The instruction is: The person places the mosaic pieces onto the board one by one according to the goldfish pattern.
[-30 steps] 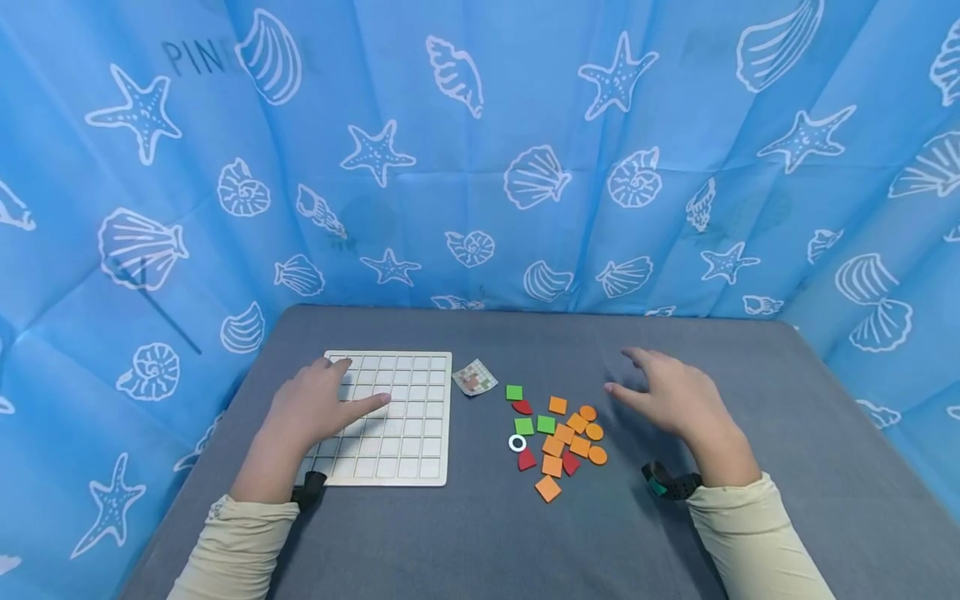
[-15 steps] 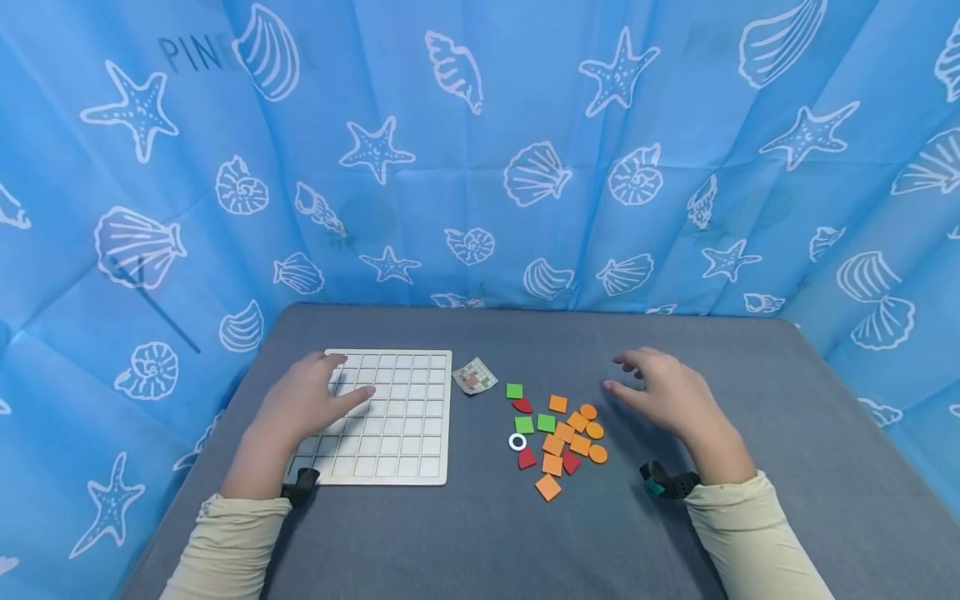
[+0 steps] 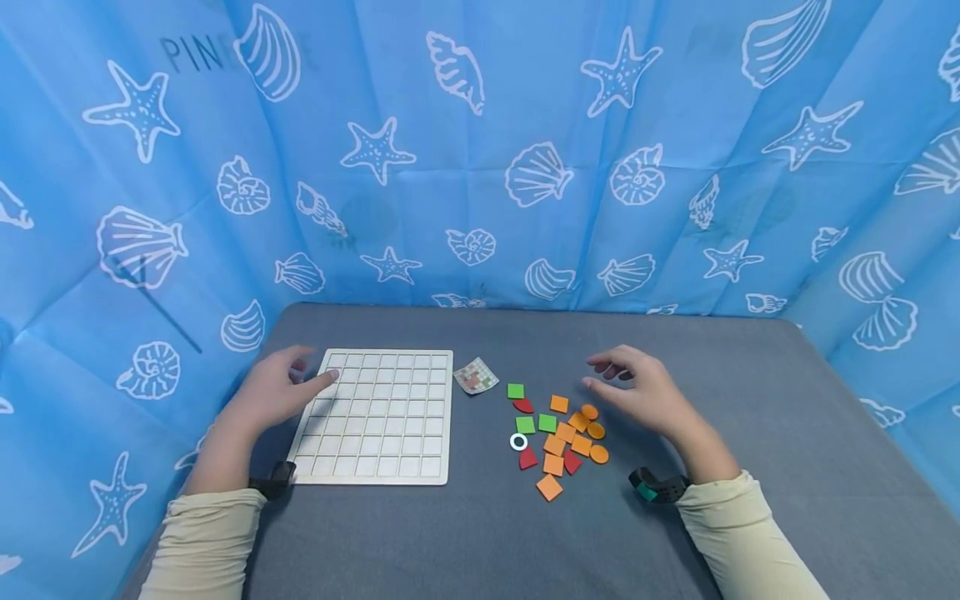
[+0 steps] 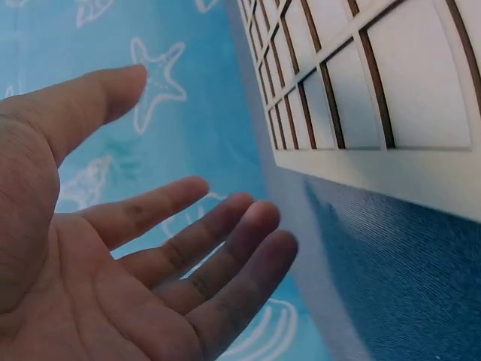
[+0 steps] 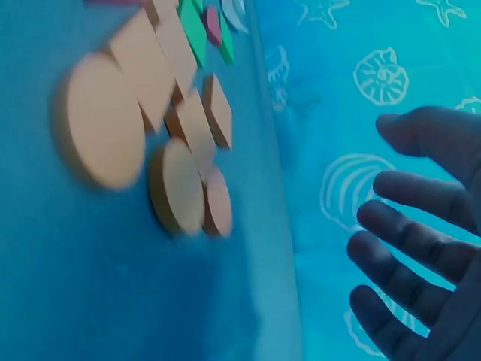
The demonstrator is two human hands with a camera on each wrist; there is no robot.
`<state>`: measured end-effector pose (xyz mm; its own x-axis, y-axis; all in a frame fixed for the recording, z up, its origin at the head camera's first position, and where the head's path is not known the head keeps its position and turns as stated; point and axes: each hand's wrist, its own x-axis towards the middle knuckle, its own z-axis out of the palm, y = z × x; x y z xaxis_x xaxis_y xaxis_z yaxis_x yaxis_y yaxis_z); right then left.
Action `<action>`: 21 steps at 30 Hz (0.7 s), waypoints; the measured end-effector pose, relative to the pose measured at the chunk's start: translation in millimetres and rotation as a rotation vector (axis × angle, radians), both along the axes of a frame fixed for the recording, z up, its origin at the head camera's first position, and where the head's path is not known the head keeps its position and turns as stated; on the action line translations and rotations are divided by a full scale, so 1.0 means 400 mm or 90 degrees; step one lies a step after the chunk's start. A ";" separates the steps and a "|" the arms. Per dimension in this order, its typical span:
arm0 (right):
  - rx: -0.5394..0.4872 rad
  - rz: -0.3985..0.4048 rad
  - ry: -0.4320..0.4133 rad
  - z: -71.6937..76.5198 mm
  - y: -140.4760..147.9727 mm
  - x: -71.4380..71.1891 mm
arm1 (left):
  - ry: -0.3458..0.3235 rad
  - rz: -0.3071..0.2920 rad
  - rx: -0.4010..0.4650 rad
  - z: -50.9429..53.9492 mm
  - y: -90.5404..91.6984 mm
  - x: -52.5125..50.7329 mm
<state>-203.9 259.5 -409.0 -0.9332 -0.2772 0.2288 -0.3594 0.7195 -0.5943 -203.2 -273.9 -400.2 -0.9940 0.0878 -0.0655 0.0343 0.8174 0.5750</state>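
A white board with a square grid (image 3: 385,422) lies on the left of the grey table. Over its left edge hovers my left hand (image 3: 266,392), fingers apart and holding nothing; the left wrist view shows its palm (image 4: 98,286) beside the board (image 4: 421,83). Right of the board lie orange squares (image 3: 553,464), orange discs (image 3: 599,454), green squares (image 3: 547,423), red quarter-round pieces (image 3: 528,458) and a white ring (image 3: 513,436). My right hand (image 3: 641,387) is above and right of these pieces, its fingers loosely bent around nothing; the right wrist view shows its fingers (image 5: 409,226) spread.
A small printed card with a coloured grid (image 3: 476,377) lies between the board and the pieces. Behind the grey table (image 3: 480,542) hangs a blue curtain (image 3: 480,150) with white shells and starfish. Dark bands are around both wrists.
My left hand has moved left, from over the board to its left edge. My right hand has shifted slightly left, its fingers a little more bent. The pieces have stayed put.
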 end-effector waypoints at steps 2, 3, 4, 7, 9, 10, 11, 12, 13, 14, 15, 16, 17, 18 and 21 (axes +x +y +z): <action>-0.017 0.017 -0.014 -0.005 -0.009 0.000 | -0.027 0.006 0.017 -0.003 -0.011 0.001; -0.022 0.025 -0.021 -0.007 -0.014 0.000 | -0.039 0.008 0.024 -0.004 -0.017 0.001; -0.029 0.034 -0.028 -0.010 -0.019 0.000 | -0.056 0.013 0.039 -0.005 -0.021 0.002; -0.044 0.056 -0.044 -0.019 -0.032 -0.001 | -0.097 0.032 0.089 -0.014 -0.034 0.001; -0.052 0.069 -0.049 -0.027 -0.040 -0.001 | -0.121 0.045 0.122 -0.021 -0.039 -0.001; -0.056 0.075 -0.052 -0.031 -0.044 -0.001 | -0.133 0.052 0.140 -0.025 -0.041 -0.003; -0.058 0.081 -0.053 -0.035 -0.048 0.000 | -0.140 0.057 0.148 -0.029 -0.043 -0.005; -0.059 0.088 -0.054 -0.039 -0.051 0.000 | -0.148 0.062 0.156 -0.032 -0.044 -0.006; -0.059 0.095 -0.056 -0.042 -0.055 0.001 | -0.155 0.066 0.163 -0.034 -0.044 -0.007; -0.059 0.102 -0.057 -0.045 -0.059 0.002 | -0.163 0.069 0.171 -0.037 -0.045 -0.009; -0.058 0.108 -0.060 -0.048 -0.063 0.003 | -0.170 0.072 0.178 -0.039 -0.047 -0.009; -0.056 0.113 -0.065 -0.050 -0.067 0.004 | -0.176 0.075 0.184 -0.041 -0.048 -0.010; -0.054 0.118 -0.069 -0.052 -0.071 0.006 | -0.180 0.076 0.190 -0.044 -0.050 -0.011; -0.050 0.121 -0.075 -0.054 -0.075 0.007 | -0.184 0.079 0.197 -0.045 -0.051 -0.012; -0.041 0.126 -0.093 -0.058 -0.085 0.009 | -0.187 0.084 0.209 -0.053 -0.056 -0.016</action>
<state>-200.1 225.3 -432.2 -0.8865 -0.4474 0.1184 -0.3964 0.6021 -0.6930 -209.5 -296.4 -421.3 -0.9416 0.0251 -0.3359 -0.2609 0.5763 0.7744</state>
